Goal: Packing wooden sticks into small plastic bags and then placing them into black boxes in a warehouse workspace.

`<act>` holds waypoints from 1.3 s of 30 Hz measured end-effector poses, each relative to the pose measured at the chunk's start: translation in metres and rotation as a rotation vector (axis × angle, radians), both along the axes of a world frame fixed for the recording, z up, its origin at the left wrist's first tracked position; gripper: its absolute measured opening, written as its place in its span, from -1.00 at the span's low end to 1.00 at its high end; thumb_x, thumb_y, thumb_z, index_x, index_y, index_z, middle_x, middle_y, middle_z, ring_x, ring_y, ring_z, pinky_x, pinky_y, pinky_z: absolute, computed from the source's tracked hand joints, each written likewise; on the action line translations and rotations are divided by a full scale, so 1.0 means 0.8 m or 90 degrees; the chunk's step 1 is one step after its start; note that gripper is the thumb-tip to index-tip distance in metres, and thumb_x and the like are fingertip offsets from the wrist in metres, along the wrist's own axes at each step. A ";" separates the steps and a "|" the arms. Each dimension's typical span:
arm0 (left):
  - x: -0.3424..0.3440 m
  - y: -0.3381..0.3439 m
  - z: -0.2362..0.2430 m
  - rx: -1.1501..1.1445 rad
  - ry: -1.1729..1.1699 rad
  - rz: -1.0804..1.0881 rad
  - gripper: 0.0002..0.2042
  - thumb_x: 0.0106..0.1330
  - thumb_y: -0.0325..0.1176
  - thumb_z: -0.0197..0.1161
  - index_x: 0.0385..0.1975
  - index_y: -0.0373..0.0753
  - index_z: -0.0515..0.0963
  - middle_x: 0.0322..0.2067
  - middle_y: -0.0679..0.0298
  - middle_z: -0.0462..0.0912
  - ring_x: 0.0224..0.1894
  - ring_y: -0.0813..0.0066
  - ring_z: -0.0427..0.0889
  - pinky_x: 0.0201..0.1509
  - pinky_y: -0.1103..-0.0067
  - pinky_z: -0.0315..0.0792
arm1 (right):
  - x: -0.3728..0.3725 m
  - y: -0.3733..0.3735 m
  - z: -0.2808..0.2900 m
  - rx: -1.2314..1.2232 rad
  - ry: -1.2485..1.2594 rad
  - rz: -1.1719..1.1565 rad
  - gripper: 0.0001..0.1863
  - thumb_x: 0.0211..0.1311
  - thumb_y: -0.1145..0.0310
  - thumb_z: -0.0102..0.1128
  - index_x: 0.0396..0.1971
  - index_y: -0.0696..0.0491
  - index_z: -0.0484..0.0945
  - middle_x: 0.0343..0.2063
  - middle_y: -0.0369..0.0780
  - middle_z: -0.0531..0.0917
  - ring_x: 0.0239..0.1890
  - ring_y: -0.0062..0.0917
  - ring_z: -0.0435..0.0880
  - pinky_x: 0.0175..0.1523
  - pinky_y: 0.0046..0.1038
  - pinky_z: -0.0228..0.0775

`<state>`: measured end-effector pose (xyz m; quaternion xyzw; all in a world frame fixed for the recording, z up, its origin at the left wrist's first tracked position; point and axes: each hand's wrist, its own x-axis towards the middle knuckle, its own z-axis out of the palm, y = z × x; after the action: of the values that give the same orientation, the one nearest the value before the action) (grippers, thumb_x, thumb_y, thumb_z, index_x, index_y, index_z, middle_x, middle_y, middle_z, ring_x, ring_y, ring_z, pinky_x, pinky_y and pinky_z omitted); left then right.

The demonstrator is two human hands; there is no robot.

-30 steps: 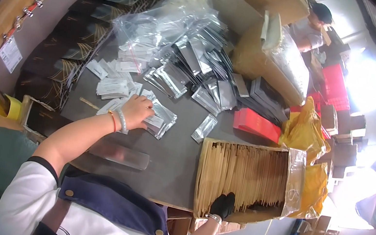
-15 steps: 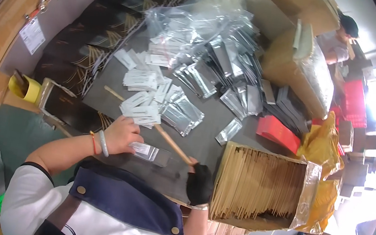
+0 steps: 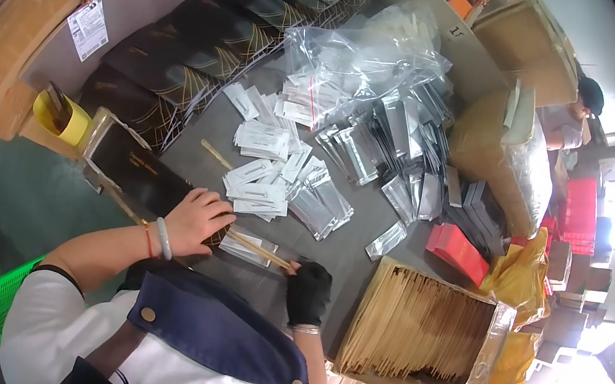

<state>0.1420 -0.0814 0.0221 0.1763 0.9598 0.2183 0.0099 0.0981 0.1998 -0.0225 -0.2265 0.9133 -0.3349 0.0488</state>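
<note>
My right hand (image 3: 306, 292), in a black glove, pinches the right end of a slim pale wooden stick (image 3: 260, 248). The stick lies slanted across a clear-and-silver packet (image 3: 246, 251) on the grey table. My left hand (image 3: 197, 221) is bare, with a bracelet and a red cord at the wrist. Its fingers are stretched out over the right end of a black printed package (image 3: 136, 163), close to the stick's left end. Whether they touch the stick is hard to tell. Beyond the hands lie white paper sachets (image 3: 256, 184) and silver packets (image 3: 319, 206) in loose heaps.
An open carton (image 3: 414, 329) packed with thin wooden sticks stands at the right. Clear plastic bags (image 3: 369, 57) lie at the back, black packages (image 3: 177, 51) at the back left. A red box (image 3: 459, 251) and a yellow cup (image 3: 61, 122) flank the table. Another person (image 3: 563, 124) is farther back.
My right hand has drawn the stick nearer and laid it over the packet. The left hand has slid off the packet onto the black package. The whole view has shifted slightly.
</note>
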 end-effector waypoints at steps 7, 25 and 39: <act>-0.019 0.025 -0.010 0.006 0.024 -0.024 -0.35 -0.19 -0.17 0.50 0.02 -0.17 0.50 -0.03 0.26 0.46 0.04 0.22 0.40 0.15 0.33 0.30 | 0.014 -0.093 0.012 -0.215 -0.119 0.011 -0.63 -0.03 0.43 0.41 -0.17 0.06 0.51 -0.27 -0.15 0.59 -0.22 -0.25 0.62 -0.10 -0.36 0.45; -0.050 -0.082 0.018 0.040 0.123 0.219 -0.47 -0.17 -0.27 0.47 -0.10 -0.25 0.54 0.18 0.03 0.35 0.27 -0.06 0.25 0.32 0.08 0.14 | -0.006 -0.018 0.076 0.158 0.105 -0.021 -0.38 -0.26 -0.02 0.49 -0.15 -0.03 0.52 -0.25 -0.25 0.59 -0.15 -0.29 0.56 -0.02 -0.25 0.26; 0.013 -0.032 -0.044 0.170 -0.058 0.341 -0.13 -0.24 0.00 0.57 0.14 -0.32 0.41 0.22 0.05 0.32 0.36 0.01 0.15 0.44 0.00 -0.19 | 0.005 -0.031 0.090 0.233 0.042 0.095 -0.36 -0.13 -0.09 0.41 -0.09 -0.01 0.50 -0.22 -0.23 0.57 -0.10 -0.31 0.53 0.02 -0.26 0.19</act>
<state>0.1523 -0.1069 -0.0130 -0.0931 0.9335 0.3451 -0.0282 0.1019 0.1747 0.0493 -0.2917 0.9409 -0.1507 0.0835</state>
